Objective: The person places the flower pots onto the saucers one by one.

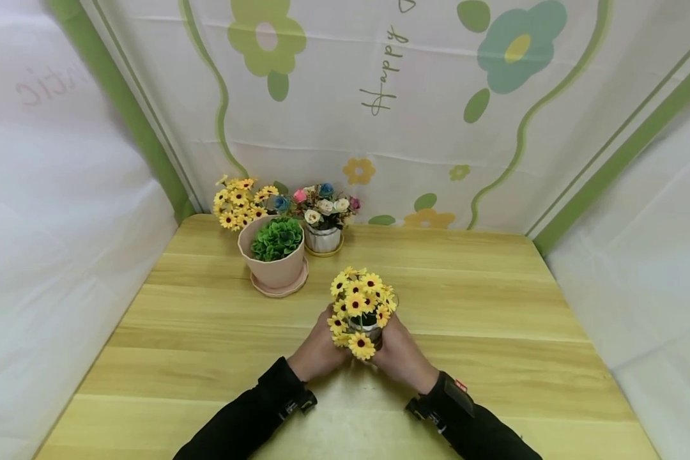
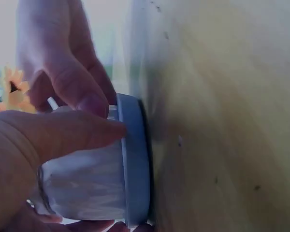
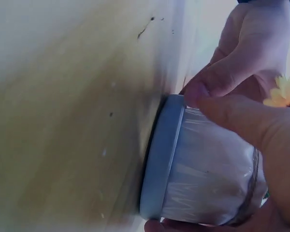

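Yellow artificial daisies (image 1: 355, 304) with dark centres stand in a small whitish pot (image 2: 89, 186), near the middle of the table in the head view. My left hand (image 1: 320, 350) grips the pot from one side. From the other side, my right hand (image 1: 405, 354) holds it as well. Both wrist views show the thumbs low on the pot wall, by the rim of its saucer (image 3: 162, 159). A dark cord (image 3: 251, 186) runs round the upper part of the pot. The saucer's underside is right at the wooden tabletop (image 2: 222, 121).
Behind and left stands a pink pot (image 1: 273, 273) with a green leafy plant. Beside it are a white pot (image 1: 323, 240) of mixed roses and more yellow daisies (image 1: 238, 203). A flower-printed cloth (image 1: 328, 115) hangs behind the table.
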Demonstrator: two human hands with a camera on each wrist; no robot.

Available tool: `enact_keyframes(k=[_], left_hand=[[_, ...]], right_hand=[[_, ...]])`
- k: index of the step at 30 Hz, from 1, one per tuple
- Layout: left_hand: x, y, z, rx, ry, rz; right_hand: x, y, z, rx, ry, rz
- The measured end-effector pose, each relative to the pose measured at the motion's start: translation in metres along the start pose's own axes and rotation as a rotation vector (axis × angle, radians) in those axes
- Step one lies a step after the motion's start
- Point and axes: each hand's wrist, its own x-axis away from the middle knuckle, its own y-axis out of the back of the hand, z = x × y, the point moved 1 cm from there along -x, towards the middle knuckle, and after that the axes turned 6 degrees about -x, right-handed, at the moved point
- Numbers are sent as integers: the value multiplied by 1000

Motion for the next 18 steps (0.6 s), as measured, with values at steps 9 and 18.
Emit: enact_keyframes(k=[9, 18], left_hand=[[-8, -3, -2, -105, -49, -41], [-23, -15, 32, -112, -167, -94]], right_hand=[[-5, -2, -2, 73, -14, -33], [-22, 1, -12, 129, -67, -38]])
